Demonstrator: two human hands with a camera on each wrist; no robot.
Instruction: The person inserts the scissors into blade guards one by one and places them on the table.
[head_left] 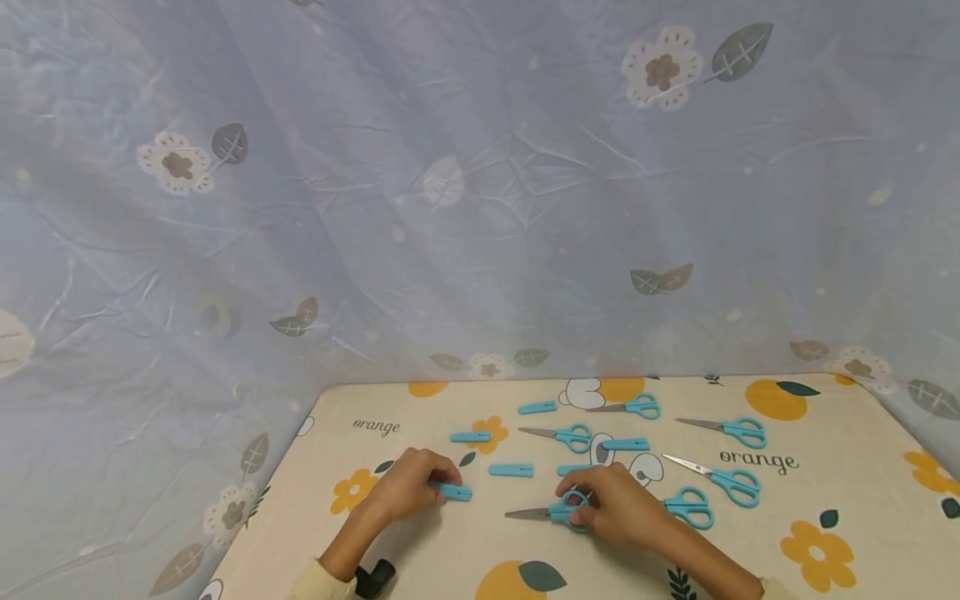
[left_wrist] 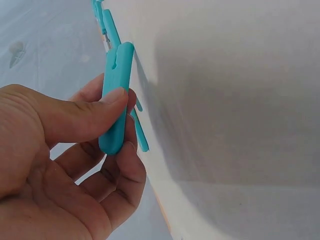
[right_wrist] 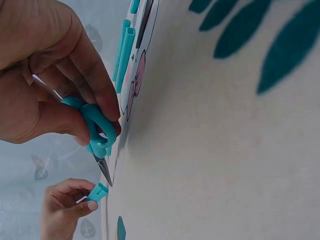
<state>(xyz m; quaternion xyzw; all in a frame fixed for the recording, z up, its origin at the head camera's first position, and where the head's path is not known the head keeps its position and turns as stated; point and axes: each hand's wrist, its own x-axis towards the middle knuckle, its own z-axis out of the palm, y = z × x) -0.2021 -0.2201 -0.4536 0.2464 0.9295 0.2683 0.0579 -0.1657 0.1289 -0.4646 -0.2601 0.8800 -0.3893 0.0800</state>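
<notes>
Left fingers (left_wrist: 114, 97) pinch the cap (head_left: 456, 492) nearer the left edge of the counter (head_left: 330, 450), right fingers (right_wrist: 95, 75) grip the scissors (head_left: 557, 512); I'd square the blades (head_left: 527, 514) to the cap's mouth.

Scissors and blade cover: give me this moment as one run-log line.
left hand: pinches blue blade cover | right hand: holds blue-handled scissors by handles | blades: bare, pointing toward cover | blades and cover: apart

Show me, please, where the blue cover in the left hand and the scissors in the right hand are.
Blue cover (left_wrist: 118, 75): left wrist view, on its slotted half.
Scissors (head_left: 557, 512): head view, on the handle base beside the blades.
</notes>
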